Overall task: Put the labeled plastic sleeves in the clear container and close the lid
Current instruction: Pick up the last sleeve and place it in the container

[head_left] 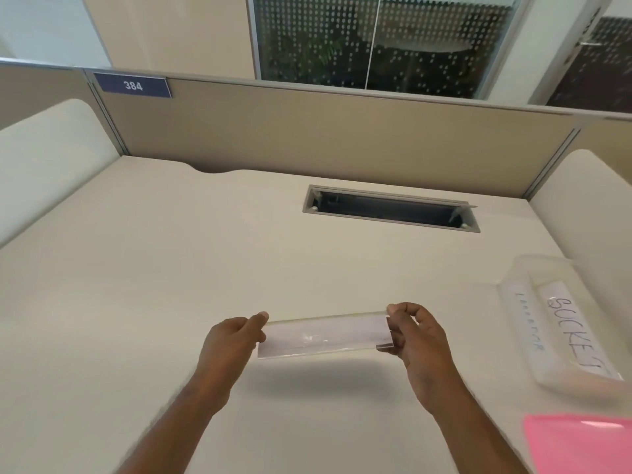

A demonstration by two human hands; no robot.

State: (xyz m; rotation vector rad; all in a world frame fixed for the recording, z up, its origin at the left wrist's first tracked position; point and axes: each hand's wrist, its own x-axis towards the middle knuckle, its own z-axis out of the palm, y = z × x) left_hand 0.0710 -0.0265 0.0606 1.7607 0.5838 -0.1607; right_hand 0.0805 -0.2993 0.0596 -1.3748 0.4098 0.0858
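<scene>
Beige counter [171, 268] under a partitioned desk bay — both hands, left hand [229, 340] and right hand [415, 336], pinch a plastic sleeve [325, 335] by its ends between closed fingers, the clear container [564, 323] lying beyond the right fingers — advisable to carry it level and lower it in flat.

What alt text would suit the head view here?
Two hands hold a clear plastic sleeve by its ends above a beige desk, the left hand at one end, the right hand at the other. At right, a clear container holds labeled sleeves, one reading "SOCKET"; a pink sheet lies nearer.
</scene>
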